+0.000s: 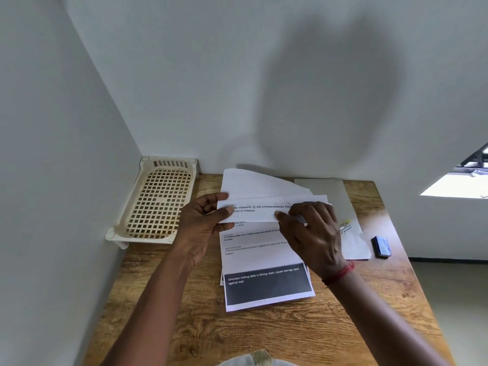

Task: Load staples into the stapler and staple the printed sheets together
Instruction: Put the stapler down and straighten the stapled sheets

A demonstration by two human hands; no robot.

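A stack of printed sheets lies in the middle of the wooden table. Its top sheets are lifted and curled back toward the wall. My left hand pinches the left edge of the raised sheets, thumb on the printed side. My right hand grips their lower edge at the right, fingers curled on the paper. A small metal stapler with a yellow tip lies to the right on a loose white sheet. A small blue staple box sits further right.
A cream plastic lattice tray leans in the left corner against the wall. A grey sheet lies at the back of the table. The table's right edge drops to the floor by the staple box.
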